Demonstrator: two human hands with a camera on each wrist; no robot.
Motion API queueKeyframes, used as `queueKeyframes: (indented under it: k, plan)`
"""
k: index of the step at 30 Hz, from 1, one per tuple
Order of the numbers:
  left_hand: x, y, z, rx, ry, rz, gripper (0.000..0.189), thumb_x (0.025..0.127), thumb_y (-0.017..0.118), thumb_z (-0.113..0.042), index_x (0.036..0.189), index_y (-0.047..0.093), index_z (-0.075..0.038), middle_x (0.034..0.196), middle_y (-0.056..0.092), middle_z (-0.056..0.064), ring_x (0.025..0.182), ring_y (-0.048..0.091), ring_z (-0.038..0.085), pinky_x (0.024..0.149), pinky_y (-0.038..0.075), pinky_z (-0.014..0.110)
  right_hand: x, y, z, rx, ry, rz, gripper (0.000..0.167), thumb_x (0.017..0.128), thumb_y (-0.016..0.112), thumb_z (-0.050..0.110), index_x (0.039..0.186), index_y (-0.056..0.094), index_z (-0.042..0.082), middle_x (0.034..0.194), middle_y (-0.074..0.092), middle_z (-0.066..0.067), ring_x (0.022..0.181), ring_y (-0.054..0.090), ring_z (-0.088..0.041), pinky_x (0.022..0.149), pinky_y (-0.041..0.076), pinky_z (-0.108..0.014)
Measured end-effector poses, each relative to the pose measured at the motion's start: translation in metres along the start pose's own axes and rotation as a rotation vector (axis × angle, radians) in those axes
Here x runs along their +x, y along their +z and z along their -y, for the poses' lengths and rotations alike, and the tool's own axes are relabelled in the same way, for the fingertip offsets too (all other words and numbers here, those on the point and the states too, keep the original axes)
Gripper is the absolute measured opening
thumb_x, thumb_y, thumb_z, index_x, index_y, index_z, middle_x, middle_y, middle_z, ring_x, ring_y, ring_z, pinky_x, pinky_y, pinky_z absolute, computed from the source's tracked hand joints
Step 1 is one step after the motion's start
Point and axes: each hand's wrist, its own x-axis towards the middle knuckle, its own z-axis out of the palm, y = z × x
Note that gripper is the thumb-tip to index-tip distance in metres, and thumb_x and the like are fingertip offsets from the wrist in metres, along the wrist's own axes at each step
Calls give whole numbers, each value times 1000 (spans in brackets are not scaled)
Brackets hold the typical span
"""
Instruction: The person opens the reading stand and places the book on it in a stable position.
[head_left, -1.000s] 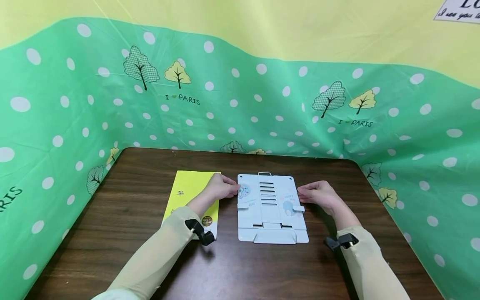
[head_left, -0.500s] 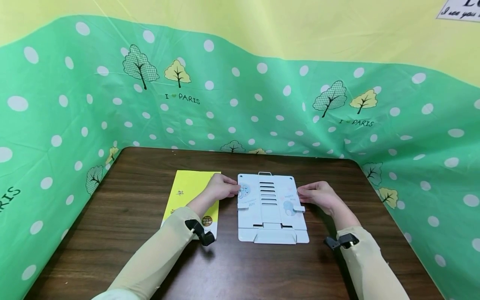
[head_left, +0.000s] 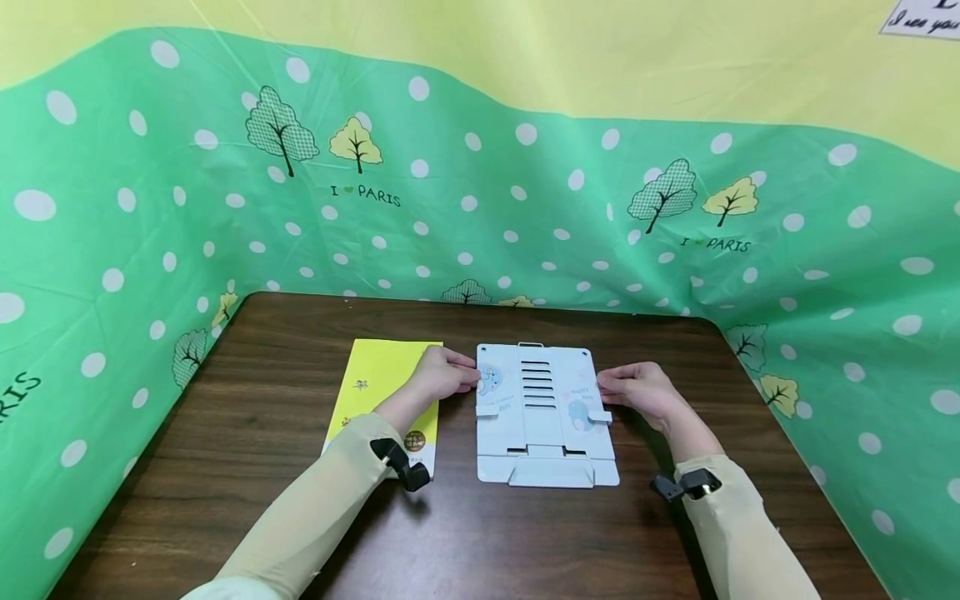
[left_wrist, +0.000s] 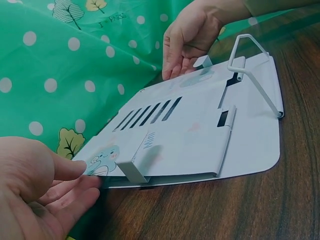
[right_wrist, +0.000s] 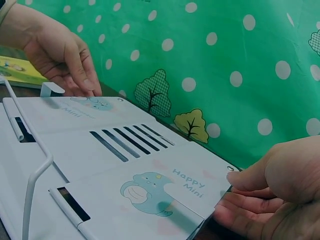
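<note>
A white metal book stand (head_left: 538, 429) lies nearly flat on the table, its slotted back panel printed with pale blue cartoon animals. At the panel's left edge, my left hand (head_left: 442, 372) pinches it near the far corner; in the left wrist view the thumb (left_wrist: 70, 169) is on top and the fingers are beneath. My right hand (head_left: 637, 390) pinches the opposite edge, thumb (right_wrist: 245, 175) over the corner in the right wrist view. A narrow gap shows between panel and base. The wire page holder (left_wrist: 250, 70) sticks up at the near end.
Left of the stand lies a yellow book (head_left: 375, 379), partly covered by my left forearm. The dark wooden table (head_left: 510, 542) is bounded at the back and sides by a green and yellow curtain (head_left: 465, 217) with white dots.
The far edge of the stand's panel has risen very slightly between my hands. Both hands keep their places at its sides, and the book has not moved.
</note>
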Motion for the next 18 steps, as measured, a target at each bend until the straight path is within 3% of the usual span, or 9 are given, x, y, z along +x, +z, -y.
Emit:
queueKeyframes:
  k: [18]
  plan:
    - [-6,4,-5,-104,19,-41,21,96,77,0,117,76,6,97,78,14,87,76,22,74,64,33,-11,-2,3,0,-50,-31,40,106,68,13,136,61,-12,124,67,-27,99,74,-26,92,60,-40]
